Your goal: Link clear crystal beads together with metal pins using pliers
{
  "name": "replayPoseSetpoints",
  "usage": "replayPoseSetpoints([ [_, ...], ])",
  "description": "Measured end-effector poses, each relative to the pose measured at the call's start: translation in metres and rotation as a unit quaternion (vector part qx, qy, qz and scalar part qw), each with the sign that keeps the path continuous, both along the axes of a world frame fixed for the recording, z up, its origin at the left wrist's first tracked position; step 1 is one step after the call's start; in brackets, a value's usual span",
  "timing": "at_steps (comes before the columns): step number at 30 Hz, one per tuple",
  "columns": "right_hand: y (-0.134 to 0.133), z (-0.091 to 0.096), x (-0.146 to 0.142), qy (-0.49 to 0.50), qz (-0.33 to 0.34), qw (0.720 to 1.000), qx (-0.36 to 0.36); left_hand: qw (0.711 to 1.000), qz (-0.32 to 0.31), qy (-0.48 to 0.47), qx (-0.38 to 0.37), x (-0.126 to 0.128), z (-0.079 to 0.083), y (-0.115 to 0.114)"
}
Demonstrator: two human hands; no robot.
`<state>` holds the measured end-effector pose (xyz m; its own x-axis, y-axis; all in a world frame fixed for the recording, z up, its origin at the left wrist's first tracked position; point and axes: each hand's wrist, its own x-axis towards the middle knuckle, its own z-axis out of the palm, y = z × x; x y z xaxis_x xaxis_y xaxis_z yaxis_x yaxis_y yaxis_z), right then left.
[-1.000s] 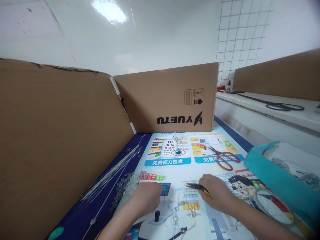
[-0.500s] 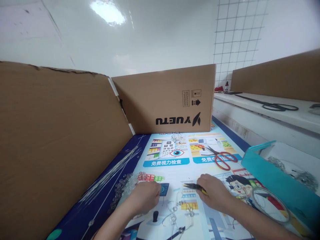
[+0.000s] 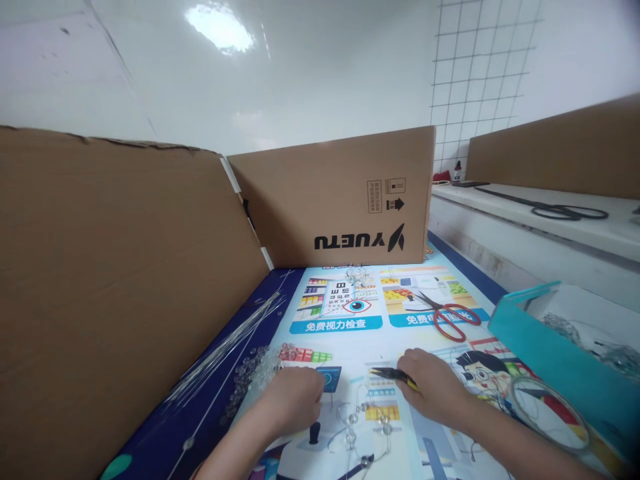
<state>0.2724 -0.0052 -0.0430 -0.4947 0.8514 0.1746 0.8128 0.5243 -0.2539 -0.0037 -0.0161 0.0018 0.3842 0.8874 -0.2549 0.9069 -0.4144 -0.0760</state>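
Pliers (image 3: 396,375) gripped by right hand (image 3: 431,387); left hand (image 3: 300,398) near clear beads (image 3: 259,373), its grip hidden from view

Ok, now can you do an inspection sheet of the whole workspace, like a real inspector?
Surface: colourful printed covering, dark blue along the left.
Job's things: clear-bead loop on the covering; pile of clear beads; pliers.
Clutter: red-handled scissors; teal box holding tangled pieces.
Hands: right hand holds the pliers; left hand is near the bead pile, its grip hidden.
Cables: nothing seen; thin wire-like strands lie left.
Surroundings: cardboard panel behind; black scissors on a white ledge.
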Motion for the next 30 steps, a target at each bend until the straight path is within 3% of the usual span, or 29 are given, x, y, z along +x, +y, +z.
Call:
replayPoseSetpoints([
  [7,0.000,0.002,0.000,-0.004,-0.002,1.000,-0.016,1.000,-0.017,-0.015,-0.001,0.001,-0.001,-0.001],
  [15,-0.008,0.011,-0.006,0.086,0.012,0.993,-0.081,0.986,0.059,-0.146,0.045,0.011,0.014,0.001],
  [20,-0.019,0.017,-0.017,0.147,-0.023,0.982,-0.117,0.974,0.077,-0.199,0.081,0.028,0.004,-0.004],
  [30,-0.022,0.019,-0.021,0.129,-0.025,0.982,-0.133,0.978,0.050,-0.158,0.127,0.044,-0.007,-0.016],
])
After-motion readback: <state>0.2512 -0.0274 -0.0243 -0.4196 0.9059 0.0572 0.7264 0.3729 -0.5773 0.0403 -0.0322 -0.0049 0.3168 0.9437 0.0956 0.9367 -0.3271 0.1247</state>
